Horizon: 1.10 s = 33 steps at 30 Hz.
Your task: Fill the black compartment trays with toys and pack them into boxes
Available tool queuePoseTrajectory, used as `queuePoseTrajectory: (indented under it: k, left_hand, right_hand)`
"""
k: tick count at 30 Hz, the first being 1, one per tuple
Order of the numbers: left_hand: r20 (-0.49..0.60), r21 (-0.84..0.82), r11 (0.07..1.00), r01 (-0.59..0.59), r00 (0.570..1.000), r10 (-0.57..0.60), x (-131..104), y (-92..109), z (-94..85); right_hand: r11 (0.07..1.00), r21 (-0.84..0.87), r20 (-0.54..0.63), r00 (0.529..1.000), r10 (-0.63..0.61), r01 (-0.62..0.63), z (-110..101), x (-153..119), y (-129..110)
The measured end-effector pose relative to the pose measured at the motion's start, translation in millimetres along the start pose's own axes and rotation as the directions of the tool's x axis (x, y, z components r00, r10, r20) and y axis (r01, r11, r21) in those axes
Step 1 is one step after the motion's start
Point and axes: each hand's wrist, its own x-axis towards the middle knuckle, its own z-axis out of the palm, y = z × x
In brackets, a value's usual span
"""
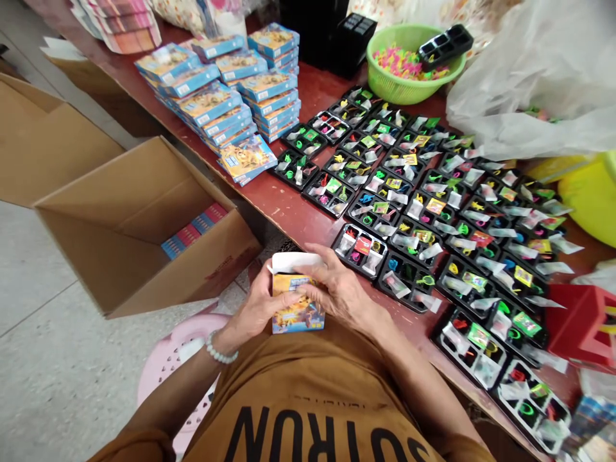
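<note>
Close to my body, a small printed cardboard box (293,319) stands upright between both hands, its white end flap (291,262) raised. My left hand (255,301) grips the box's left side, with the thumb across the printed front. My right hand (341,292) wraps the upper right side, its fingers at the flap and its thumb on the front. Just right of the hands lies a black compartment tray (360,250) of small toys and packets. What is inside the box is hidden.
Stacks of printed boxes (212,102) stand at the table's back left. Many filled black trays cover the red table (308,224). Behind them is a green basket (399,90) of colourful pieces. An open carton (110,256) sits left, a pink stool (163,359) below it.
</note>
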Motion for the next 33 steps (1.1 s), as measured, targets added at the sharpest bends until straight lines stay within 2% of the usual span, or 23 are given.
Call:
queuePoseTrajectory:
  k: [2,4,6,8,12,14,17,19,22,24,28,30,33]
  left_hand:
    - [-0.139,0.026,0.993,-0.113,0.984,0.115,-3,-9,-1.0]
    - [-0.239,0.076,0.978,-0.194,0.949,0.206,-9,-18,-2.6]
    - [-0.285,0.108,0.963,-0.248,0.92,0.269,-14,-25,-3.8]
    - [-0.293,0.142,0.944,-0.299,0.898,0.328,-18,-28,-4.1]
    - [-0.234,0.238,0.917,-0.32,0.897,0.374,-19,-21,-6.1]
    - [-0.214,0.32,0.888,-0.33,0.888,0.407,-17,-14,-9.6]
    - [-0.223,0.449,0.82,-0.356,0.844,0.488,-13,-2,-15.9]
    - [-0.235,0.477,0.798,-0.368,0.822,0.519,-11,4,-17.7]
    - [-0.259,0.455,0.805,-0.38,0.809,0.528,-10,10,-14.8]
    - [-0.283,0.395,0.844,-0.363,0.826,0.488,-11,12,-11.1]
    - [-0.276,0.273,0.918,-0.286,0.891,0.36,-16,18,-7.8]
    - [-0.256,0.252,0.928,-0.273,0.906,0.336,-16,20,-9.1]
    - [-0.204,0.277,0.907,-0.318,0.903,0.379,-13,22,-12.5]
  right_hand:
    - [0.965,0.249,-0.131,0.984,0.12,-0.085,20,-7,8]
    - [0.863,0.485,-0.222,0.935,0.277,-0.141,39,-13,12]
    - [0.758,0.633,-0.256,0.882,0.395,-0.155,53,-19,12]
    - [0.701,0.694,-0.241,0.864,0.441,-0.164,58,-22,10]
    - [0.688,0.7,-0.142,0.905,0.4,-0.194,52,-25,8]
    - [0.758,0.631,-0.184,0.918,0.351,-0.164,45,-22,10]
    - [0.849,0.517,-0.257,0.926,0.276,-0.11,33,-13,12]
    - [0.806,0.581,-0.223,0.931,0.29,-0.112,26,-5,12]
    - [0.651,0.746,-0.13,0.927,0.351,-0.142,19,2,9]
    - [0.593,0.788,-0.081,0.926,0.368,-0.167,16,2,5]
    - [0.561,0.785,0.015,0.913,0.409,-0.264,8,-1,-4]
    - [0.591,0.753,0.029,0.912,0.41,-0.29,5,-1,-7]
    - [0.714,0.658,-0.034,0.938,0.345,-0.239,4,2,-8]
